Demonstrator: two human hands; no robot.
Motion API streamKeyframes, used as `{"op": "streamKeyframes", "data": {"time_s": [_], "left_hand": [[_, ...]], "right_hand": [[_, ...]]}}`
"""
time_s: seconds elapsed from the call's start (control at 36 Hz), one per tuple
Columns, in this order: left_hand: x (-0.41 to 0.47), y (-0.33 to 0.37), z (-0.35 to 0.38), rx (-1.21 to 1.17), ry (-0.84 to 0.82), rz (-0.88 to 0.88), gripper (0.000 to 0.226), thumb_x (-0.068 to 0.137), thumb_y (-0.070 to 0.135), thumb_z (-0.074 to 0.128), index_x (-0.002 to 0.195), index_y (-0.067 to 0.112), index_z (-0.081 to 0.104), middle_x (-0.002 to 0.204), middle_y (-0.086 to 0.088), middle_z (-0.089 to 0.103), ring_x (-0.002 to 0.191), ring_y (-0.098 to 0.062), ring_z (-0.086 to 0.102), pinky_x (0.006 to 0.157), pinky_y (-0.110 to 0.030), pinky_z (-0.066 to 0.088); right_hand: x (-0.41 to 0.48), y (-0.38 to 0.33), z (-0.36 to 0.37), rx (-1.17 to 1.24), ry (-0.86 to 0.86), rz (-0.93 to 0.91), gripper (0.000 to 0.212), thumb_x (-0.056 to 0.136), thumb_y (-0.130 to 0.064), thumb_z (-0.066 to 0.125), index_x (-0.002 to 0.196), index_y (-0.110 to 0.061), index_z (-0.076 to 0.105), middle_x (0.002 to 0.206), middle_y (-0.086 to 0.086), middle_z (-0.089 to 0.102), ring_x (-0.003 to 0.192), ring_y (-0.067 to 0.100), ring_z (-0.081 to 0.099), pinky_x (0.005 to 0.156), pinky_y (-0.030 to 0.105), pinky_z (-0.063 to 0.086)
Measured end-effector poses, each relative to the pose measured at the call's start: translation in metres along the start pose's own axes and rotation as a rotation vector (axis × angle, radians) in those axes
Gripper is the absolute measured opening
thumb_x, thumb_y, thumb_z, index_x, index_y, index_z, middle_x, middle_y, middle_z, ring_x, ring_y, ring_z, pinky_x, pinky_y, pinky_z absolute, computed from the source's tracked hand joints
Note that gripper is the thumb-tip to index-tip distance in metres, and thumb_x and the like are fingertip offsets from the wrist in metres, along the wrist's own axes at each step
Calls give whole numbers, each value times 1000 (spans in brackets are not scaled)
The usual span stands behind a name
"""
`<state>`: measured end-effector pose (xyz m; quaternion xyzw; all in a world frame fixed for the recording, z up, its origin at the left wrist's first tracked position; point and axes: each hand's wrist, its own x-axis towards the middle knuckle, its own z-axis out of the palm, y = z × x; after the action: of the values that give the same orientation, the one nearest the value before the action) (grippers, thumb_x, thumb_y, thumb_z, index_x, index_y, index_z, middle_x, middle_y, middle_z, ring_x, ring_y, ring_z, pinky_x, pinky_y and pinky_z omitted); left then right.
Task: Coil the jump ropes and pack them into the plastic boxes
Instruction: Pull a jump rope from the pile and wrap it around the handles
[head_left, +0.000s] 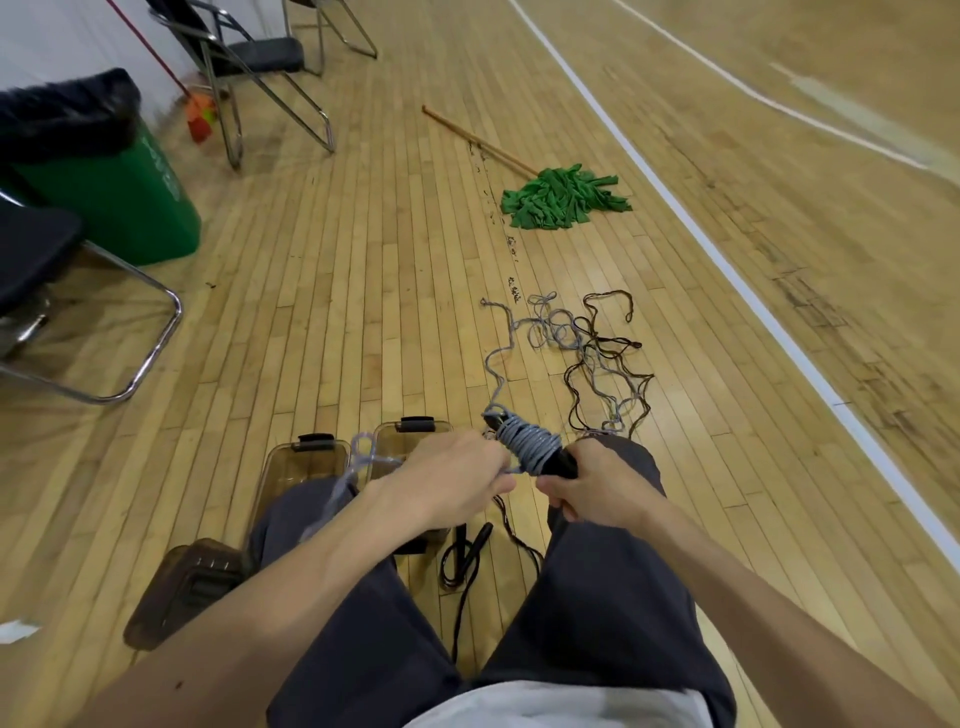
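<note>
You are early in the job. Your right hand (597, 488) grips the black handles (563, 464), and your left hand (452, 475) pinches the grey rope (527, 441), wound a few turns around them. The rest lies on the floor (363, 291) ahead, tangled with a brown rope (613, 358). Nothing shows in the plastic boxes (298, 465).

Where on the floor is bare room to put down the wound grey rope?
Bare planks lie between the plastic boxes and the green bin, and ahead of the boxes up to the mop. It is crowded to the right, where loose ropes tangle, and between the knees, where a black rope lies.
</note>
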<state>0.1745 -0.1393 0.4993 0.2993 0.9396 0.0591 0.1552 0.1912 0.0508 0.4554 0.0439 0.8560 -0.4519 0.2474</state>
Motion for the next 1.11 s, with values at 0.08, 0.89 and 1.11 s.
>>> {"op": "streamKeyframes", "data": {"time_s": [0.08,0.89,1.11], "left_hand": [[2,2,-17,70,-57,115,31,100,44,53,100,17,69,85,3,63,80,-18,62,69,-33,50],[8,-12,-25,-933,4,126,67,87,62,54,69,-2,59,55,2,54,49,-13,48,50,-24,40],[-2,-16,-3,-1083,-116,-215,27,105,5,39,81,10,52,63,2,49,54,-5,44,53,-15,39]], "right_hand": [[-4,-2,-5,-114,-177,49,18,97,-20,65,89,-3,64,69,6,67,54,13,58,55,22,49],[-39,-36,-24,283,-660,-443,5,97,-9,64,102,-7,64,80,11,61,65,18,57,62,26,50],[-35,-34,-28,413,-441,-404,8,95,-15,66,92,-21,70,79,4,60,66,16,55,63,26,50]]}}
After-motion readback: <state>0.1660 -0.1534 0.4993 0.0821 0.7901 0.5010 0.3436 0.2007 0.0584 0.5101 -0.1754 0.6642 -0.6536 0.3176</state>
